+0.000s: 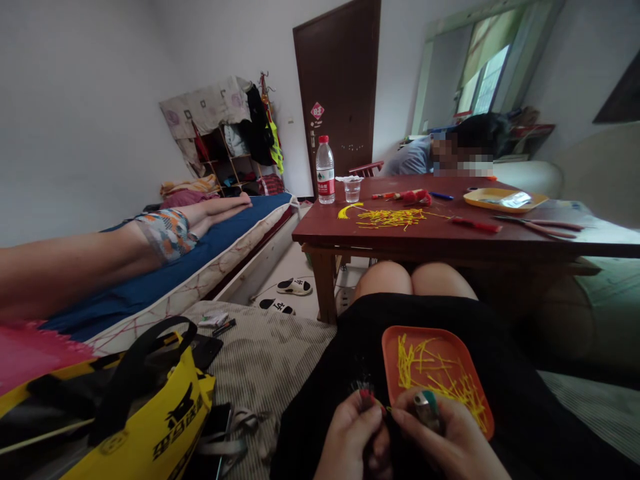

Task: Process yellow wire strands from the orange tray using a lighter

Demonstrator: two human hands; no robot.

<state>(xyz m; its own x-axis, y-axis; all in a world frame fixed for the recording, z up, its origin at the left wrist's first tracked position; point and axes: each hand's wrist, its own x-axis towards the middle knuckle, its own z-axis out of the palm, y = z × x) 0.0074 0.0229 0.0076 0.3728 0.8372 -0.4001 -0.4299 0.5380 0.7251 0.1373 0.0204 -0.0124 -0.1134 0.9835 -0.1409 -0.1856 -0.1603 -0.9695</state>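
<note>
At bottom centre, the left hand (353, 433) pinched a small tufted piece (364, 392); the right hand (445, 440) gripped a lighter (426, 407) beside the orange tray (400, 340).

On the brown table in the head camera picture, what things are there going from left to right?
Water bottle → plastic cup → pile of yellow strips → yellow tray → scissors.

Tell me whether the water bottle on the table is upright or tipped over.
Upright. The water bottle stands on its base at the table's left end, red cap on top, beside a small clear cup.
</note>
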